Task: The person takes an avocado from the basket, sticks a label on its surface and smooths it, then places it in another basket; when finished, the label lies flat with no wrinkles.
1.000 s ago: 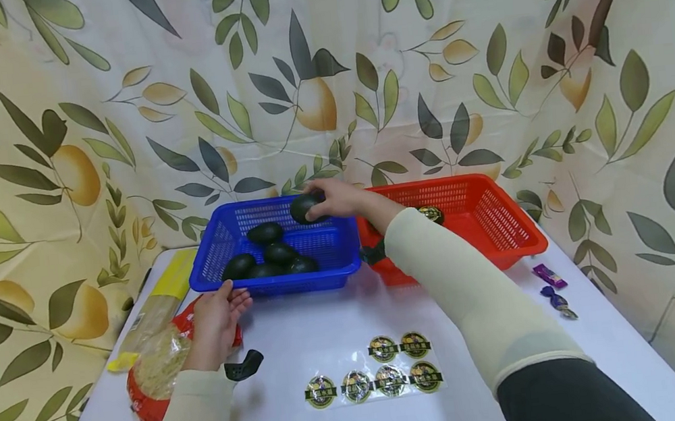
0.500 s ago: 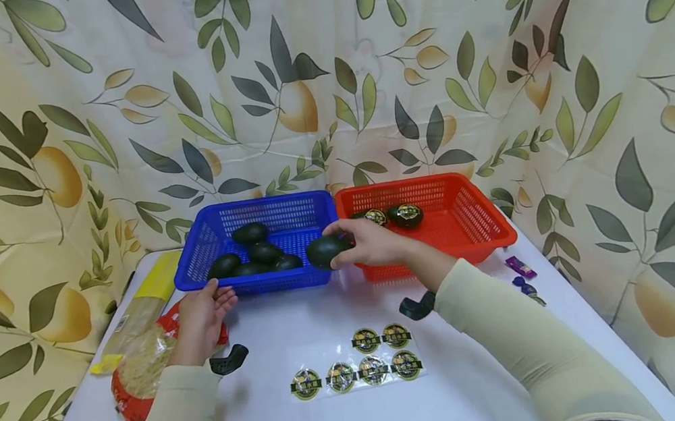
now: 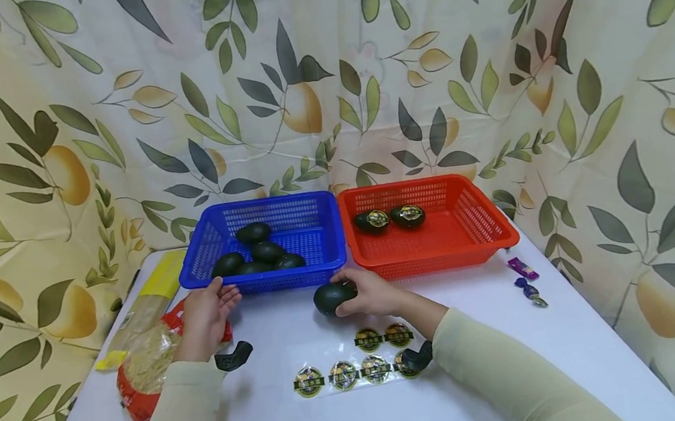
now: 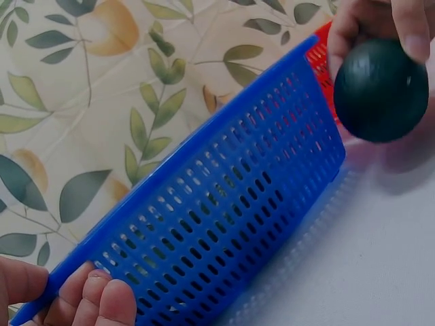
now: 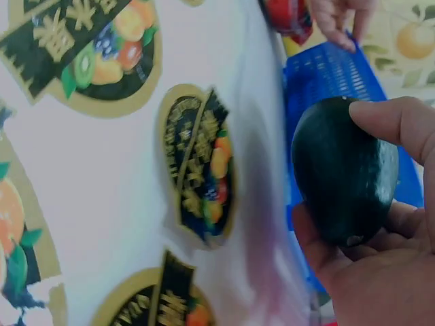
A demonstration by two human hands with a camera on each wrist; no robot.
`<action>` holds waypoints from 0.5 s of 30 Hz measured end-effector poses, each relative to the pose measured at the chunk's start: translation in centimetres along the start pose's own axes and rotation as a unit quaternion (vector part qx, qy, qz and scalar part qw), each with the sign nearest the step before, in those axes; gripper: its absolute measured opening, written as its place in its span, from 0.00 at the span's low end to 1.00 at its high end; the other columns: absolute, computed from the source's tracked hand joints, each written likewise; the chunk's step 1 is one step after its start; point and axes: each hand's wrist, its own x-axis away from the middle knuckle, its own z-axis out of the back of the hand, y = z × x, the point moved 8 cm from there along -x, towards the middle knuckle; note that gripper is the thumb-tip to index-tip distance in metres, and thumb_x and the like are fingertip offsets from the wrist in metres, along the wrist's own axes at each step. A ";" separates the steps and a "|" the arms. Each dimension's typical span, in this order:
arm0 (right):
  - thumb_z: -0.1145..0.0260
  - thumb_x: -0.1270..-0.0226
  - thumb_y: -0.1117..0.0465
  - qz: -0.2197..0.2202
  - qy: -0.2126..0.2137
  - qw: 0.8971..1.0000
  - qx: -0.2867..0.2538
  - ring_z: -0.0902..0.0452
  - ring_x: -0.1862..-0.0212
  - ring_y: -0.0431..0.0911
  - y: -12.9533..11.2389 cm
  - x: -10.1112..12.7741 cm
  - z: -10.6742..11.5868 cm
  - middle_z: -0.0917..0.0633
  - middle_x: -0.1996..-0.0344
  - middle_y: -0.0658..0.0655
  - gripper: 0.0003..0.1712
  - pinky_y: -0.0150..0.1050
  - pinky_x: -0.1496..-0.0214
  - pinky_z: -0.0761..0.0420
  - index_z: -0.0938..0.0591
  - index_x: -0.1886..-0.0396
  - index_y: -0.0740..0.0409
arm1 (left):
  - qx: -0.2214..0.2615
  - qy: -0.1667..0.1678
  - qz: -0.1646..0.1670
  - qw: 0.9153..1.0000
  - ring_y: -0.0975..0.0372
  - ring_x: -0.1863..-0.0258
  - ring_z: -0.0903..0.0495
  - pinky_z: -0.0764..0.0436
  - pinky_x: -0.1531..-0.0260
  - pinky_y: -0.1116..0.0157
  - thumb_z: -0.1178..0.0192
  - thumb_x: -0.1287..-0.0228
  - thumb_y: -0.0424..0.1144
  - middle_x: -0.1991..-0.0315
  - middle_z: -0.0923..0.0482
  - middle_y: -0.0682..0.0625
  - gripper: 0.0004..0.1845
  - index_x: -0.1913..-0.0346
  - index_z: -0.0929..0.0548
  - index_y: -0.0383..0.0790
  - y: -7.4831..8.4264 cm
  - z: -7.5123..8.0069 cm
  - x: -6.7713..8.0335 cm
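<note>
My right hand (image 3: 365,292) grips a dark green avocado (image 3: 332,298) just above the white table (image 3: 499,371), in front of the gap between the two baskets. The same avocado (image 5: 343,178) fills the right wrist view, and the avocado (image 4: 380,89) shows at the top right of the left wrist view. My left hand (image 3: 208,312) rests with loose fingers against the front left corner of the blue basket (image 3: 207,247); its fingertips (image 4: 102,302) touch the blue basket's wall (image 4: 224,217). Several bare avocados (image 3: 259,253) lie in the blue basket. Two stickered avocados (image 3: 390,218) lie in the red basket (image 3: 485,223).
A clear sheet of round gold-and-black stickers (image 3: 358,364) lies on the table near me, below the right hand. A red and yellow bag of noodles (image 3: 145,337) sits at the left edge. Small wrapped candies (image 3: 527,280) lie at the right. Leaf-patterned cloth (image 3: 325,83) hangs behind.
My right hand lifted one avocado out of the blue basket and brought it toward me, down to the table in front of the baskets. The left hand stayed at the basket corner.
</note>
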 end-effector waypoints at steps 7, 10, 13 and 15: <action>0.19 0.48 0.58 -0.014 0.030 0.999 -0.003 0.20 0.44 0.52 1.7 -0.8 -0.6 0.15 0.45 0.59 0.38 0.51 0.37 0.21 0.22 0.36 0.59 | -0.001 -0.002 0.006 1.000 0.60 0.52 0.15 0.16 0.43 0.66 0.52 0.16 0.45 0.48 0.20 0.47 0.19 0.32 0.35 0.40 -0.1 -0.2 0.1; 0.19 0.47 0.59 -0.028 0.046 0.999 -0.006 0.21 0.43 0.52 2.0 -0.9 -0.7 0.15 0.44 0.59 0.38 0.52 0.35 0.22 0.23 0.36 0.58 | 0.003 0.001 0.007 1.000 0.59 0.49 0.15 0.16 0.42 0.66 0.52 0.16 0.45 0.49 0.20 0.48 0.15 0.36 0.33 0.42 0.0 -0.1 0.1; 0.18 0.46 0.58 -0.042 0.069 0.997 -0.001 0.21 0.42 0.53 2.1 -0.9 -0.6 0.16 0.42 0.59 0.38 0.53 0.34 0.23 0.23 0.36 0.57 | 0.004 0.004 0.006 1.000 0.58 0.47 0.16 0.16 0.42 0.65 0.52 0.16 0.45 0.50 0.20 0.48 0.11 0.41 0.32 0.45 0.1 -0.1 0.1; 0.18 0.44 0.57 -0.044 0.082 0.996 -0.001 0.21 0.40 0.54 2.0 -0.9 -0.4 0.16 0.41 0.59 0.37 0.54 0.32 0.24 0.23 0.35 0.58 | 0.003 0.005 0.005 1.000 0.58 0.48 0.16 0.16 0.42 0.65 0.52 0.16 0.45 0.49 0.20 0.48 0.11 0.42 0.32 0.45 0.2 -0.1 0.2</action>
